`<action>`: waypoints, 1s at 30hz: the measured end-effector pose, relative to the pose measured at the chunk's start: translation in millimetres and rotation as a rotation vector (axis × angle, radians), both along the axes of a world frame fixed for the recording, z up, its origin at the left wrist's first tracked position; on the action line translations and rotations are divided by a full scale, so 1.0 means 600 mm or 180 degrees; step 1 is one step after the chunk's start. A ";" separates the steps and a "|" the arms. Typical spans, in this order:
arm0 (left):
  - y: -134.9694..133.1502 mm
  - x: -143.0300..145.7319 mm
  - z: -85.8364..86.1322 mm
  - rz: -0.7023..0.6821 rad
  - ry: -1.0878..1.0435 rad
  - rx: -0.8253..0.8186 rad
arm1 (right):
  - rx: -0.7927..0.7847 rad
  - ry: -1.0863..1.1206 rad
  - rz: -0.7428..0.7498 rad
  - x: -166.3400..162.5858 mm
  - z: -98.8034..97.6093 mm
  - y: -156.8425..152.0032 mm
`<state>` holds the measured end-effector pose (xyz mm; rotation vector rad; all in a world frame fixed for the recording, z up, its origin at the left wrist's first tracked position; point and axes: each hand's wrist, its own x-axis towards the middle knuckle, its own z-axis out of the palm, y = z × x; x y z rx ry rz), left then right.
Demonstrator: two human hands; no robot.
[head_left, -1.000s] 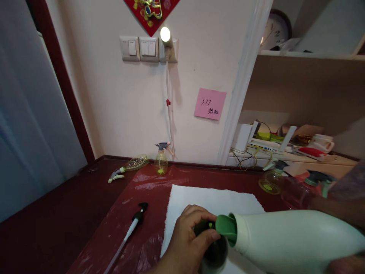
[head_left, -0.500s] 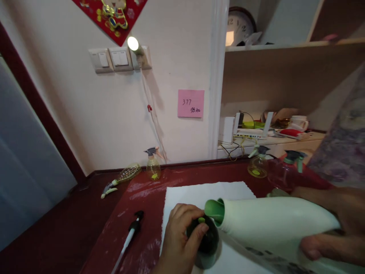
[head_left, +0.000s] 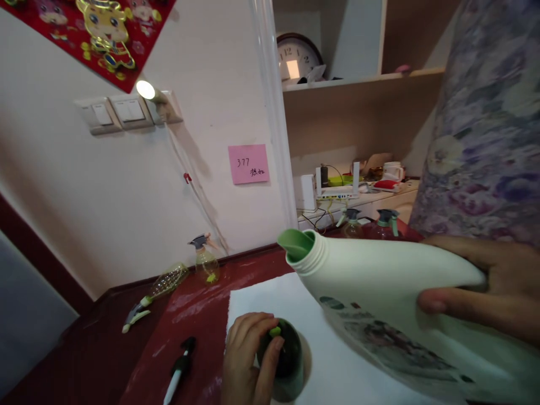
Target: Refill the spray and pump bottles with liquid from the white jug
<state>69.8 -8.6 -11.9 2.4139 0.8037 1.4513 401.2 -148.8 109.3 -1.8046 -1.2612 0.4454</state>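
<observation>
My right hand [head_left: 491,284] grips the handle of a large pale green detergent jug [head_left: 379,270]. The jug is tilted on its side, its green pouring spout [head_left: 297,244] facing left, above and apart from a small dark green bottle [head_left: 293,365]. My left hand [head_left: 248,357] is curled round the top of that bottle, fingers on the far side and thumb on the near side. A small light green spot shows between the fingertips. The bottle stands on a white sheet [head_left: 261,292]. A black pump head with a white tube [head_left: 179,365] lies left of my left hand.
Beyond the sheet, a yellowish spray bottle [head_left: 206,264] stands against the wall, and another spray bottle [head_left: 169,281] lies on its side. Two more, a clear spray bottle [head_left: 352,228] and a reddish one [head_left: 385,228], stand partly hidden behind the jug. A floral curtain [head_left: 485,140] hangs at right.
The jug has lifted away from the bottle's mouth, its spout now higher. My left hand stays on the bottle. The camera view has shifted to the right.
</observation>
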 end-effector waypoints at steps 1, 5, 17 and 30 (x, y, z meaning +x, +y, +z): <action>-0.001 0.001 -0.002 0.0024 -0.0085 -0.0043 | 0.0148 0.0119 -0.0085 -0.005 0.003 0.003; -0.001 -0.003 -0.002 0.0030 -0.0166 -0.0187 | 0.0420 0.0552 -0.0365 -0.033 0.011 0.026; -0.003 0.002 -0.013 0.0205 -0.0635 -0.0789 | 0.1122 0.1264 -0.0100 -0.085 -0.048 0.129; -0.003 -0.003 0.022 0.0321 -0.1049 -0.1928 | 0.1461 0.1378 0.0011 -0.118 -0.153 0.222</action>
